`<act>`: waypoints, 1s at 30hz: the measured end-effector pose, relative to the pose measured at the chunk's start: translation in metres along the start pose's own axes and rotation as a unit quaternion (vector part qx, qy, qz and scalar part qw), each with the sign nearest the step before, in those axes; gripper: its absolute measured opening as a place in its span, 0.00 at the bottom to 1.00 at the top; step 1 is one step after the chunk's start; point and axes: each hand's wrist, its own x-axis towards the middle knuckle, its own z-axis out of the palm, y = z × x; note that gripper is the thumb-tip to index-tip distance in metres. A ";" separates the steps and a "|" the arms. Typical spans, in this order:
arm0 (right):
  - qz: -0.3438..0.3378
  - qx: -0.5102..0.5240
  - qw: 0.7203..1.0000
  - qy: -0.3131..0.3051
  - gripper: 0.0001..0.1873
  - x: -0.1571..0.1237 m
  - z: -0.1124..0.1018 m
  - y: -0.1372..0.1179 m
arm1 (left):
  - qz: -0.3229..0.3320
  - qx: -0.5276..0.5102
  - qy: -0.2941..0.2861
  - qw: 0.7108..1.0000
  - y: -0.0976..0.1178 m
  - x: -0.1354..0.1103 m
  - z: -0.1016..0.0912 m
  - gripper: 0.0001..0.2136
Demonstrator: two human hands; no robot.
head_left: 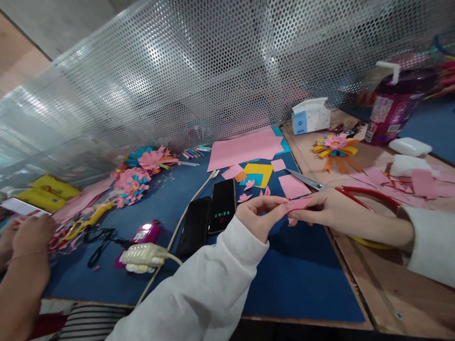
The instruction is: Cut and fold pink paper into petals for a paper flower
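Between my two hands is a small folded piece of pink paper (299, 204), held above the blue table top. My left hand (261, 215) pinches its left end between thumb and fingers. At the other end, the thumb and fingers of my right hand (330, 208) are closed on the same paper. Red-handled scissors (360, 196) lie partly under my right forearm, blades pointing to the back left. Just beyond my hands are a pink paper square (292, 186), a yellow sheet (263, 172) and small folded pink pieces (244, 197).
Two phones (222, 206) lie left of my hands, near a cable and power strip (144, 255). Paper flowers (132, 183) stand farther left, by another person's hands (30, 234). A purple bottle (388, 108) and tissue pack (310, 116) stand before the perforated metal screen (191, 65).
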 end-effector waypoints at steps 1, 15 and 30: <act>-0.001 -0.001 1.000 -0.002 0.18 0.000 0.000 -0.001 | -0.001 0.002 0.002 1.000 0.001 -0.001 0.000 0.05; -0.003 0.018 0.999 0.029 0.14 -0.001 0.005 0.010 | -0.025 0.003 -0.014 1.000 0.003 -0.005 0.002 0.06; 0.009 0.013 1.000 -0.010 0.16 0.000 0.007 0.004 | -0.019 0.011 -0.010 1.000 0.004 -0.005 0.002 0.05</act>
